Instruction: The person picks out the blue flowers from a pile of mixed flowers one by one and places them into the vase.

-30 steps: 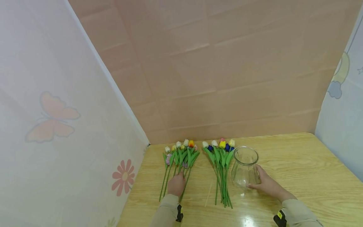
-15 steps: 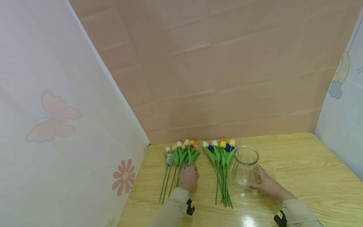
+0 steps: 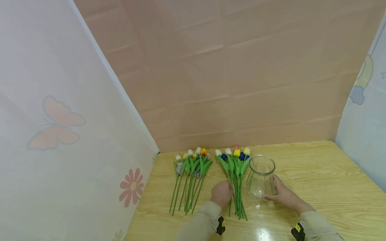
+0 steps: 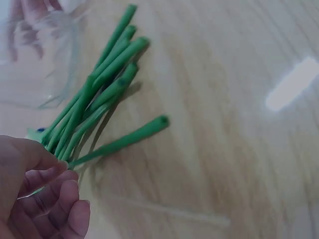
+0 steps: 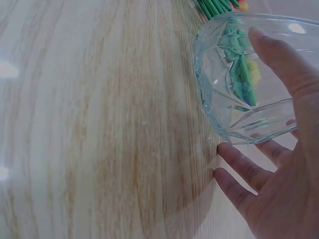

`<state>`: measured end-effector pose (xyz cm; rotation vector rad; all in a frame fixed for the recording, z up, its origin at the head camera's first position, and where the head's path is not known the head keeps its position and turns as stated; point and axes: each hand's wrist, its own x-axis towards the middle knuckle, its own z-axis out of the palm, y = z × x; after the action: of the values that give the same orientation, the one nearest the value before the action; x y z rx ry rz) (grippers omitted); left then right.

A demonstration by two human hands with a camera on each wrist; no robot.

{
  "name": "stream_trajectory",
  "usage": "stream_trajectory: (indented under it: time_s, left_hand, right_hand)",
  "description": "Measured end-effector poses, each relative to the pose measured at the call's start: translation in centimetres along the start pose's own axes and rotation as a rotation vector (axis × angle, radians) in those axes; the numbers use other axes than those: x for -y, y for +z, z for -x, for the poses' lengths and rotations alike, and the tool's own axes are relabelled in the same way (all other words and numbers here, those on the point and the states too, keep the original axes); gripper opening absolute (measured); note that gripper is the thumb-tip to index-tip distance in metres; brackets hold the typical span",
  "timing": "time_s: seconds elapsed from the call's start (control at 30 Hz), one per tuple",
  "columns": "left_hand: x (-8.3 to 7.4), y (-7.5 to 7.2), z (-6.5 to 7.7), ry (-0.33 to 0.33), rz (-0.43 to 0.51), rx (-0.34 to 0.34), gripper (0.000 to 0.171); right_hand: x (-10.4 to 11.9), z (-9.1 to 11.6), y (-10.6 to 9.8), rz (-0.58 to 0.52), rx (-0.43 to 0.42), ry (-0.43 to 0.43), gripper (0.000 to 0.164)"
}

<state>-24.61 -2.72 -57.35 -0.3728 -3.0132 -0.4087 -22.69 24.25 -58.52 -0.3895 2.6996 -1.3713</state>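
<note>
A bunch of tulips in white, blue, yellow and pink lies on the table, heads away from me. At its left edge is my left hand; in the left wrist view, its thumb and index finger pinch a green stem near the other stems. Right of this bunch stands a clear glass vase, upright, with nothing inside. My right hand holds the vase low on its right side, thumb in front. In the right wrist view, the thumb lies against the glass, with some fingers spread below it.
Another group of tulips, mostly white, yellow, purple and orange, lies farther left on the wooden table. A thin pale strip shows on the tabletop near the left hand. Printed fabric walls enclose the left, back and right sides.
My left hand has left the left group of tulips and moved right to the stems of the other bunch. The right hand and the vase have stayed in place.
</note>
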Motion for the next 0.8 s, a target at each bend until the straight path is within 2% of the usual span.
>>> stream_trajectory:
  time_s: [0.13,0.23,0.4,0.53,0.8]
  left_hand:
    - [-0.8,0.9,0.2,0.013,-0.106,-0.028,0.025]
    - [-1.1,1.2,0.2,-0.009,-0.109,-0.024,0.025]
    - [-1.0,1.8,0.1,-0.073,0.076,-0.002,0.032]
    - [-0.5,2.5,0.1,-0.132,0.246,-0.002,0.025]
    - [0.2,2.6,-0.4,-0.216,0.483,-0.019,0.016]
  right_hand:
    - [0.0,0.0,0.0,0.000,0.000,-0.003,0.113]
    - [0.0,0.0,0.0,0.003,0.001,-0.002,0.114]
    - [0.0,0.1,0.0,0.004,0.004,0.001,0.114]
    - [0.1,0.2,0.0,-0.001,0.002,-0.008,0.113]
    - [0.1,0.2,0.1,0.009,0.003,-0.009,0.112]
